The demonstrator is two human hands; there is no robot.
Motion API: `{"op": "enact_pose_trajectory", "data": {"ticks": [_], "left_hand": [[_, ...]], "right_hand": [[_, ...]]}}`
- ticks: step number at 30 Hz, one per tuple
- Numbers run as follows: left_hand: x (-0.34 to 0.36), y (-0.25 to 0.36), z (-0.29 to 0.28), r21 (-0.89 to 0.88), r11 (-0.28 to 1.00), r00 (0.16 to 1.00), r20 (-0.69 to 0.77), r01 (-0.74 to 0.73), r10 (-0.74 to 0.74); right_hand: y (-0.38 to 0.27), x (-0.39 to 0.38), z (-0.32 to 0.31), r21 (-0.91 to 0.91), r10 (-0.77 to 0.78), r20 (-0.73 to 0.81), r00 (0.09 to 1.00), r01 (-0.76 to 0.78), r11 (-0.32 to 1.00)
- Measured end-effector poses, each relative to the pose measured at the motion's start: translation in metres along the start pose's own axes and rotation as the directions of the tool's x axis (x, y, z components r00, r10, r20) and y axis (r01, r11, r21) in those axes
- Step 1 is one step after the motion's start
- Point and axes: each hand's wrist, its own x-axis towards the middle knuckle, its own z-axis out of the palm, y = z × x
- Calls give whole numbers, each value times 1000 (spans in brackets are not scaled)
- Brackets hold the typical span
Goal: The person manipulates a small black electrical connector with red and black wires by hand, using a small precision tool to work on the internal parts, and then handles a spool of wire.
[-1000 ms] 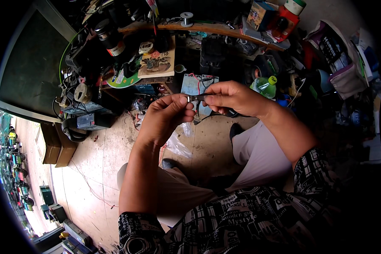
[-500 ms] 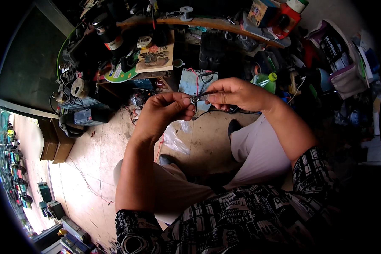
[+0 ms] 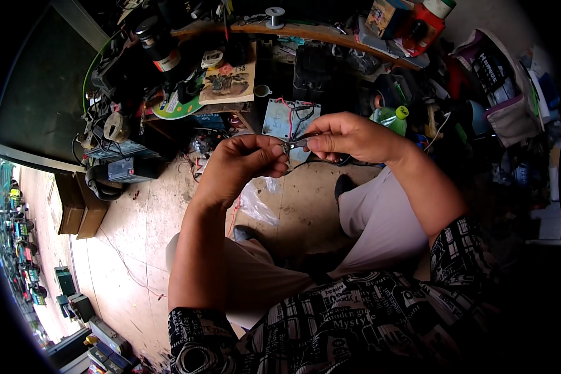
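Observation:
Both of my hands meet in front of me above the floor, fingertips nearly touching. My left hand (image 3: 237, 165) is closed in a pinch on a small metal piece (image 3: 286, 148), mostly hidden by the thumb and fingers. From the right, my right hand (image 3: 358, 140) grips a slim, shiny metal tool (image 3: 299, 143), its tip against that piece; its exact kind is too small to tell. A dark cable (image 3: 361, 165) runs below the right hand. Just beyond my hands lies a flat grey box (image 3: 275, 118) with red and black wires on top.
A green bottle (image 3: 391, 121) stands beyond my right wrist. The cluttered bench holds a book (image 3: 229, 84), a wire spool (image 3: 274, 19) and a black jar (image 3: 156, 43). Clear plastic wrap (image 3: 258, 206) lies on the floor near my shoe. Cardboard boxes (image 3: 81, 206) stand left.
My hands stay almost in place, with the metal tool still against the small piece. The view has shifted very slightly.

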Motion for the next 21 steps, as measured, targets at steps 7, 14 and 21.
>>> {"op": "enact_pose_trajectory", "data": {"ticks": [7,14,21], "left_hand": [[0,-1,-1,8,1000,1000,22,-5,5],[0,-1,0,19,1000,1000,14,6,-7],[-1,-1,-3,51,998,999,30,-23,21]], "right_hand": [[0,1,0,-43,0,7,1000,0,999],[0,0,1,-52,-13,-16,1000,12,999],[-2,2,1,-111,-36,-32,999,33,993]]}}
